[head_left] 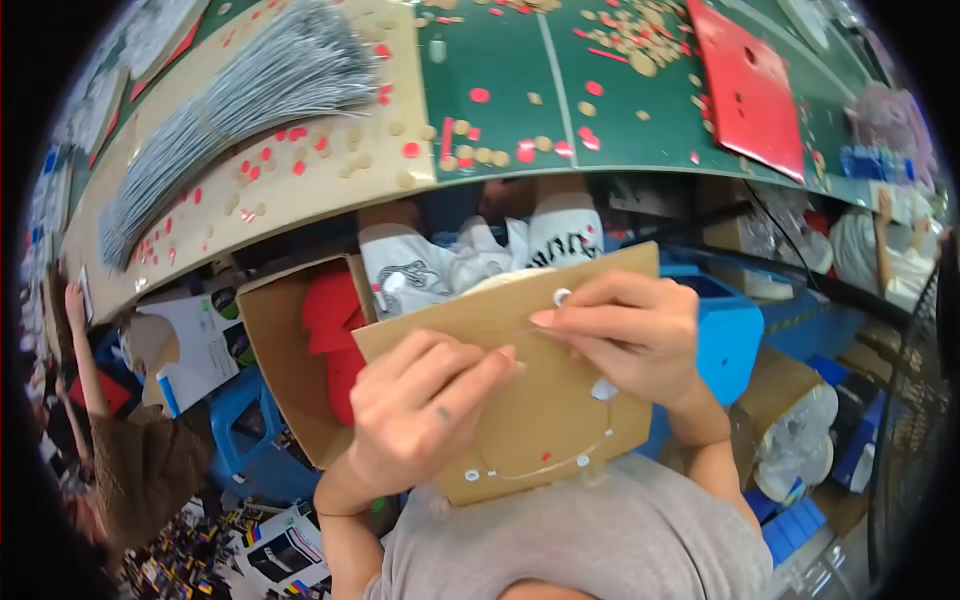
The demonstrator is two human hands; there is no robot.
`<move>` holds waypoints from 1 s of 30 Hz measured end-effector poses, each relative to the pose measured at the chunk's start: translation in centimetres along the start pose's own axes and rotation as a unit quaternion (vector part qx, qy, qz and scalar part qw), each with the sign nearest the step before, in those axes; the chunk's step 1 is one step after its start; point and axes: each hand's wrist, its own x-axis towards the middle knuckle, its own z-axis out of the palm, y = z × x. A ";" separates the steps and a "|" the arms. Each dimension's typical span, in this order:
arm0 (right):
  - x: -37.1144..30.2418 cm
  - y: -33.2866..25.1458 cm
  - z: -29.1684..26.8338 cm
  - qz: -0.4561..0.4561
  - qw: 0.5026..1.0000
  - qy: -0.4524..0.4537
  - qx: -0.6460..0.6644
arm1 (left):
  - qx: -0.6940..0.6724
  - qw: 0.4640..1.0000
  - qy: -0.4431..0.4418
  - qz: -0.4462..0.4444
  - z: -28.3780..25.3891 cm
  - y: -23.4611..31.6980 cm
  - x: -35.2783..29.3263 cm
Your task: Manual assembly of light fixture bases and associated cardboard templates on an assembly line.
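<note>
A brown cardboard panel leans across my lap, tilted toward me. White round buttons are fixed to it, and a thin pale string runs in a curve along its lower part. My left hand is closed in a pinch over the panel's left side; whatever its fingertips hold is too small to make out. Over the upper right, my right hand also pinches, its fingertips beside a white round button near the top edge. Anything between those fingers is hidden.
Ahead, the green table carries a grey wire bundle, a red panel and scattered red and brown discs. A cardboard box with red pieces stands left, a blue stool right. Another person's arm reaches in far left.
</note>
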 end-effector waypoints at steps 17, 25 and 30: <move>-0.5 1.1 1.7 -0.141 0.986 0.008 -0.091 | -0.011 0.995 0.076 -0.070 1.3 -0.2 -0.3; -0.9 2.6 4.0 -0.171 0.984 0.027 -0.048 | -0.005 0.992 0.108 0.062 5.9 -10.1 -8.1; -0.8 1.8 2.5 -0.164 0.984 0.057 -0.049 | 0.085 0.996 0.007 0.008 0.4 0.2 0.8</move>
